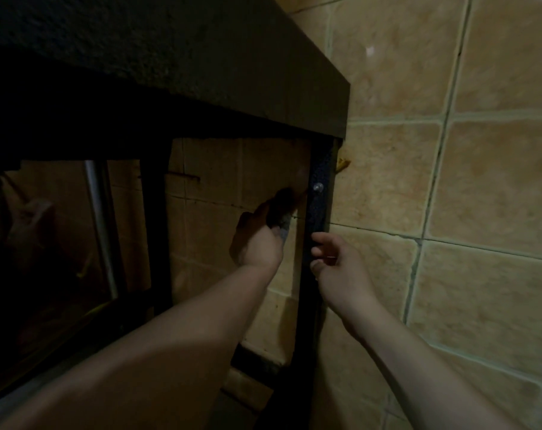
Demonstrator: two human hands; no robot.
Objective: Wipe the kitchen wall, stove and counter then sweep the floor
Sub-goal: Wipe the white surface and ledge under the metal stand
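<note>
Head view: a dim corner under a dark stone desk [176, 57] is shown, the slab filling the upper left of the frame and carried on a black metal frame. One black upright leg [317, 212] of that frame runs down the centre right, with a small round bolt head [318, 187] on it. Beige tiled wall [449, 150] fills the right side and is also seen behind the frame, at centre.

The left hand [258, 240] is reached into the opening just left of the leg, its fingers curled round a dark cloth [282, 209] that is pressed against the tiles behind the frame. The cloth's shape is hard to make out in the shadow.

The right hand [334, 268] is held at the leg itself, below the bolt; its fingers [320, 238] are bent and laid on the front of the black upright, while whether the thumb closes round it cannot be told.

At lower left a glass panel [61, 243] with a pale metal strip [100, 218] is seen in deep shadow.
</note>
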